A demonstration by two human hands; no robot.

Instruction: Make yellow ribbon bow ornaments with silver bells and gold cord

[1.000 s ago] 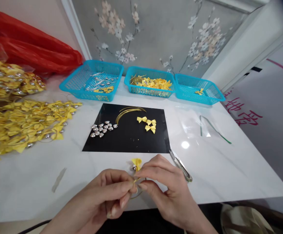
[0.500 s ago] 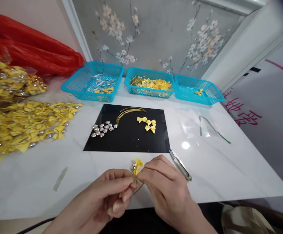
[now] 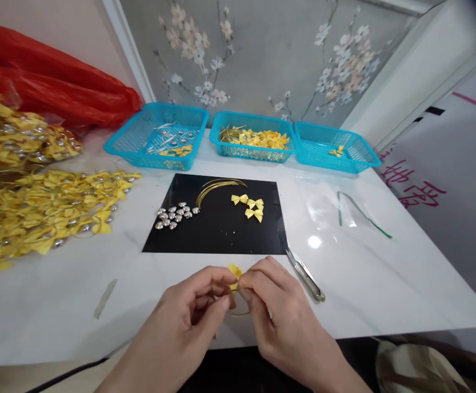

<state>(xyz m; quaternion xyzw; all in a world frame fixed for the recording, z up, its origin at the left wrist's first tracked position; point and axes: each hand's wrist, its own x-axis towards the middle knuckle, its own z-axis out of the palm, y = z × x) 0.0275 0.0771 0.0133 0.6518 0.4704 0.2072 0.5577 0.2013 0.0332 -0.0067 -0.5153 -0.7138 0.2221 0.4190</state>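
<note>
Close together above the front of the white table, my left hand (image 3: 199, 305) and my right hand (image 3: 277, 305) pinch a thin gold cord (image 3: 241, 314) that hangs in a small loop between them. A yellow ribbon bow (image 3: 234, 269) shows just beyond my fingertips, partly covered by them. The cord's exact path at the fingertips is hidden. On a black mat (image 3: 205, 234) ahead lie several silver heart-shaped beads (image 3: 172, 216), a curved bundle of gold cords (image 3: 217, 186) and 3 yellow bows (image 3: 254, 214).
Silver thread snips (image 3: 305, 275) lie right of my right hand. Blue baskets (image 3: 156, 158) line the wall, holding bows and cords. Finished-looking yellow bow pieces (image 3: 53, 207) pile up at the left. A clear bag with a green strip (image 3: 363, 215) rests at the right.
My left hand has shifted up and its fingers have curled in beside the bow. The silver bead by the bow is now hidden, and the cord forms a loop between my hands.
</note>
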